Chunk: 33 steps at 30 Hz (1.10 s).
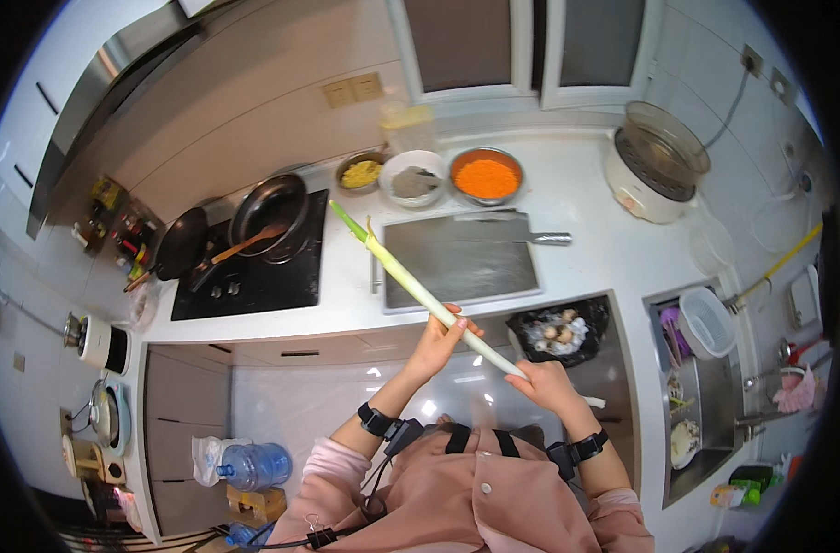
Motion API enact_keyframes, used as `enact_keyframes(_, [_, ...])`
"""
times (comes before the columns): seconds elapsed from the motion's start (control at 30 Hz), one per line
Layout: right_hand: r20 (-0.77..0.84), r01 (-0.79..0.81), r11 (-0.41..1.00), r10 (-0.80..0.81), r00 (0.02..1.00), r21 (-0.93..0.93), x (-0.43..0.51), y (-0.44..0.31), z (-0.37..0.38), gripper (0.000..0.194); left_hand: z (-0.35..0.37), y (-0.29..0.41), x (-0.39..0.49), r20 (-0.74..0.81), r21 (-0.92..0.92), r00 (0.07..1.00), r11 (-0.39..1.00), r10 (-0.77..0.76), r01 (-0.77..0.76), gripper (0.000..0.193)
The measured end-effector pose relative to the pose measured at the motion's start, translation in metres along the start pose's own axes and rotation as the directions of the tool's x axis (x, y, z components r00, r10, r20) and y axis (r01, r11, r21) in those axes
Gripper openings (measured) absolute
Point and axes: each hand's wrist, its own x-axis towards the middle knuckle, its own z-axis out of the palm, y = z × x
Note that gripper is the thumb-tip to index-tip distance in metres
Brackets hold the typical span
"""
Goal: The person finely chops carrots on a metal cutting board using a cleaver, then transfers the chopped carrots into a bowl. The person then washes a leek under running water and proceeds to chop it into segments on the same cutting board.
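A long leek-like stalk [420, 291], green at its far tip and white lower down, slants across the space in front of me. Around its white middle are the fingers of my left hand [439, 342]. My right hand [550, 386] grips it lower down, and a short white end shows past that wrist. Beyond the stalk, a grey cutting board [461, 266] lies on the white counter [579, 266]. A cleaver [503, 235] with a metal handle rests flat across the board's far part. The stalk's upper part passes over the board's left edge.
Behind the board stand a bowl of orange shreds [487, 178], a white bowl [413, 179] and a bowl of yellow pieces [361, 173]. Pans [268, 216] sit on the black cooktop [254, 287] at left. A black bag-lined bin [558, 332] and a sink [717, 404] are at right.
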Motion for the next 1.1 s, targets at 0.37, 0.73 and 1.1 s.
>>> enact_keyframes(0.37, [-0.156,0.361,0.925,-0.341,0.927,0.121,0.144,-0.037,-0.045,0.027,-0.047,0.104,0.037,-0.186,0.51,0.949,0.851,0.254,-0.127,0.037])
enact_keyframes(0.73, [-0.621,0.608,0.766,-0.377,0.687,0.207,0.236,-0.022,-0.146,0.026,-0.027,0.155,0.111,0.285,0.957,0.68,-0.163,0.675,-0.239,0.035])
enact_keyframes(1.1, [-0.613,0.282,0.884,0.005,0.79,0.372,0.268,-0.007,-0.131,0.014,-0.044,0.144,0.151,0.39,0.92,0.629,-0.306,0.673,-0.244,0.043])
